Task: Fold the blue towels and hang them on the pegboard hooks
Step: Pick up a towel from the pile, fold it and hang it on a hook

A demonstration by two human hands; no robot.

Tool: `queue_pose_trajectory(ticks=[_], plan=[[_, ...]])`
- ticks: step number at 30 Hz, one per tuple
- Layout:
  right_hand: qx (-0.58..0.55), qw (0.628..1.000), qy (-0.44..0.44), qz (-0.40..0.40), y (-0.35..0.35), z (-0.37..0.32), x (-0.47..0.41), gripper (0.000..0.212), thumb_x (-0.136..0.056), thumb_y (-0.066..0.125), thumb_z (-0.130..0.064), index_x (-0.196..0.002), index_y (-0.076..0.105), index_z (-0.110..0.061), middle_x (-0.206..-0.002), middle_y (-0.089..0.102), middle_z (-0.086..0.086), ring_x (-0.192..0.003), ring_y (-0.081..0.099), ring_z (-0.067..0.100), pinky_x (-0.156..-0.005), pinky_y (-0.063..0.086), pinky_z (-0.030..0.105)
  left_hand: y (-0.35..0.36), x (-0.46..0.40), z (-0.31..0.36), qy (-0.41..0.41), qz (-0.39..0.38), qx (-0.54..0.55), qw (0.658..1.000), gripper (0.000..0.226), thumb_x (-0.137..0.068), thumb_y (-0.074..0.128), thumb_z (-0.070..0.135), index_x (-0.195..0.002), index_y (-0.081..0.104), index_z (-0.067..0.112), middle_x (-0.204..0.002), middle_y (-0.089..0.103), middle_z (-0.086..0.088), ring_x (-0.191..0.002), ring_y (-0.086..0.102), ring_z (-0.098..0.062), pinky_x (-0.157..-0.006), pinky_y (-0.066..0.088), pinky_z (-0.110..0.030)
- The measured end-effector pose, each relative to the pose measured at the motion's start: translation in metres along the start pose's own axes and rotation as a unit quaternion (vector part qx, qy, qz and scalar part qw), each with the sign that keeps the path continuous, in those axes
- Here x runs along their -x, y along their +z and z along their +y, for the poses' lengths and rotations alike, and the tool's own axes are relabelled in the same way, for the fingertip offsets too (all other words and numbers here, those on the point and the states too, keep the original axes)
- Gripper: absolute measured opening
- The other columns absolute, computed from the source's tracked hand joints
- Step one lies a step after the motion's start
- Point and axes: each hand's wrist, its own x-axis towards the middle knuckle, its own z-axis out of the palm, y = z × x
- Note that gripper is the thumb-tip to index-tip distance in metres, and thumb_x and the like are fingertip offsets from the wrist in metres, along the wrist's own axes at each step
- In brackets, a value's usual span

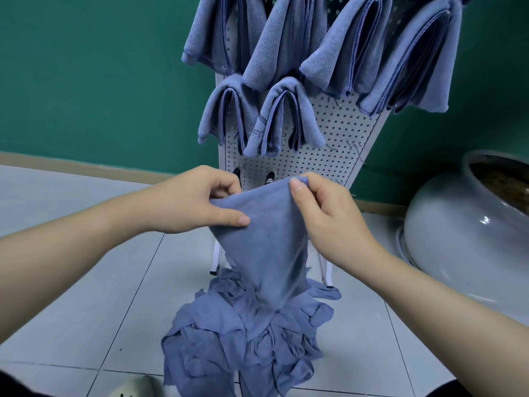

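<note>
I hold one blue towel (266, 239) up by its top edge, and it hangs down to a crumpled pile of blue towels (243, 339) on the floor. My left hand (197, 199) pinches the towel's left upper edge between thumb and fingers. My right hand (323, 213) pinches the right upper corner. Behind them stands a white pegboard (323, 138) with several folded blue towels (286, 38) draped over its upper hooks. Bare hooks (356, 147) show on the board's lower right.
A large white ceramic pot (463, 233) sits on the floor at the right, close to the pegboard stand. A green wall (86, 75) rises behind. The floor (86, 310) is grey tile. A light shoe (134, 386) shows at the bottom edge.
</note>
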Motion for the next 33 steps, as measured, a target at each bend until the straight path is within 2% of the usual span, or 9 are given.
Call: queue_pose_trajectory(ticks=[6,10,13,15,17,23,26,28,33], plan=[[0.016,0.987,0.082,0.137,0.009,0.027,-0.015,0.040,-0.113,0.032,-0.028,-0.074,0.030,-0.021,-0.070,0.036,-0.005,-0.062,0.032,0.007,-0.062,0.029,0.032,0.011,-0.003,0.013,0.031,0.149,0.047,0.987,0.037,-0.090,0.077,0.028,-0.075,0.050,0.009,-0.052,0.062,-0.003,-0.044,0.059,-0.015,-0.045,0.044,-0.026],[-0.046,0.981,0.058,0.180,0.011,0.023,-0.025,0.038,-0.113,0.033,-0.028,-0.076,0.035,-0.019,-0.072,0.038,-0.005,-0.064,0.033,0.007,-0.065,0.032,0.033,0.013,-0.003,0.019,0.053,0.235,0.107,0.965,0.032,-0.097,0.070,0.020,-0.074,0.051,0.010,-0.048,0.058,-0.001,-0.039,0.054,-0.013,-0.043,0.043,-0.023],[-0.116,0.981,0.064,0.140,0.005,0.014,-0.026,0.040,-0.109,0.050,-0.034,-0.075,0.051,-0.012,-0.068,0.054,-0.009,-0.064,0.050,0.005,-0.065,0.044,0.027,0.011,-0.002,0.014,0.061,0.286,0.159,0.943,0.027,-0.098,0.069,0.020,-0.076,0.056,0.012,-0.053,0.058,0.000,-0.043,0.051,-0.013,-0.044,0.042,-0.022],[-0.213,0.968,0.108,0.075,0.000,0.005,-0.024,0.029,-0.100,0.066,-0.035,-0.090,0.070,-0.008,-0.085,0.076,-0.001,-0.080,0.073,0.015,-0.076,0.059,0.033,0.011,-0.001,0.015,0.067,0.308,0.189,0.930,0.024,-0.099,0.068,0.021,-0.078,0.060,0.012,-0.063,0.061,-0.008,-0.052,0.052,-0.015,-0.048,0.043,-0.022],[-0.318,0.934,0.160,0.009,-0.006,0.000,-0.023,0.028,-0.094,0.073,-0.029,-0.104,0.074,-0.003,-0.100,0.079,0.012,-0.092,0.077,0.025,-0.083,0.063,0.038,0.012,0.000,0.019,0.060,0.321,0.228,0.917,0.022,-0.100,0.067,0.020,-0.080,0.061,0.011,-0.069,0.062,-0.007,-0.059,0.053,-0.011,-0.051,0.045,-0.018],[-0.426,0.876,0.210,-0.079,-0.019,-0.004,-0.025,0.047,-0.098,0.061,-0.025,-0.132,0.062,0.007,-0.126,0.071,0.020,-0.119,0.068,0.030,-0.102,0.056,0.037,0.000,-0.001,0.028,0.032,0.304,0.348,0.886,0.024,-0.101,0.064,0.032,-0.084,0.062,0.016,-0.073,0.066,0.004,-0.066,0.059,-0.012,-0.059,0.049,-0.024],[-0.458,0.867,0.184,-0.061,-0.017,-0.007,-0.025,0.044,-0.105,0.055,-0.027,-0.137,0.059,0.002,-0.131,0.070,0.017,-0.126,0.065,0.030,-0.107,0.053,0.041,0.005,-0.002,0.025,0.031,0.134,0.445,0.885,0.034,-0.094,0.065,0.037,-0.115,0.068,0.010,-0.114,0.075,-0.002,-0.101,0.070,-0.018,-0.084,0.058,-0.030],[-0.448,0.876,0.174,-0.043,-0.016,-0.008,-0.025,0.042,-0.107,0.053,-0.027,-0.137,0.059,0.001,-0.131,0.070,0.016,-0.126,0.064,0.031,-0.107,0.052,0.042,0.014,-0.001,0.017,-0.010,0.049,0.415,0.908,0.039,-0.084,0.075,0.026,-0.120,0.070,0.010,-0.121,0.075,-0.006,-0.107,0.071,-0.018,-0.087,0.060,-0.030],[-0.350,0.923,0.158,-0.014,-0.020,-0.005,-0.023,0.033,-0.108,0.052,-0.026,-0.125,0.067,-0.001,-0.120,0.075,0.013,-0.115,0.071,0.026,-0.100,0.057,0.037,0.029,-0.005,0.011,-0.047,0.134,0.363,0.921,0.038,-0.074,0.080,0.013,-0.112,0.073,0.008,-0.109,0.079,-0.005,-0.100,0.074,-0.023,-0.084,0.063,-0.037]])
